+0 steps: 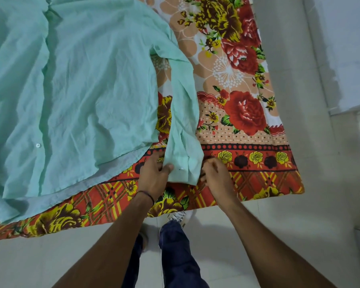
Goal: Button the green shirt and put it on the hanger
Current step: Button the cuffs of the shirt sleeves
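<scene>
The green shirt (77, 96) lies spread flat on the floral bedsheet (237, 100), filling the left and centre of the view. Its right sleeve (183, 113) runs down toward me and ends in a cuff (183, 169) with a small white button near the bed's front edge. My left hand (154, 173) pinches the cuff's left edge between thumb and fingers. My right hand (215, 175) has its curled fingers on the cuff's right edge. One white button (37, 145) shows on the shirt front. No hanger is in view.
The bed's front edge (175, 206) runs across the view just below my hands. Below it are a white tiled floor (237, 235), my dark trouser legs and shoes (179, 217). A pale wall (320, 59) borders the bed on the right.
</scene>
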